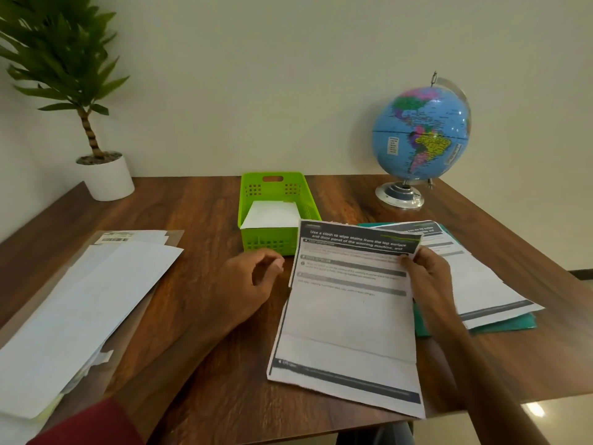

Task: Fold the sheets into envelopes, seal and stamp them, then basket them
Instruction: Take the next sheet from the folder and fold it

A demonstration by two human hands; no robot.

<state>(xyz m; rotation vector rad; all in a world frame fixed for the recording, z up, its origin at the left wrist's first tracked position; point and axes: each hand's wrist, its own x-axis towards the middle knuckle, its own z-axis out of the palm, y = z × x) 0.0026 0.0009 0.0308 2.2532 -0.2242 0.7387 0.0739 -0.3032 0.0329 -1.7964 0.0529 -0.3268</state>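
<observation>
A printed sheet (pixel 349 316) with a dark header lies in front of me, its far end lifted off the wooden table (pixel 199 213). My right hand (pixel 426 277) pinches the sheet's upper right edge. My left hand (pixel 247 284) hovers just left of the sheet with fingers loosely curled, holding nothing. Behind the sheet stands a green basket (pixel 276 242) with a white folded envelope (pixel 272 215) inside. A stack of white envelopes (pixel 80 303) in clear wrapping lies at the left.
More printed sheets (pixel 481 284) lie on a teal folder (pixel 513 326) at the right. A globe (pixel 420 133) stands at the back right and a potted plant (pixel 102 175) at the back left. The table's front edge is close to me.
</observation>
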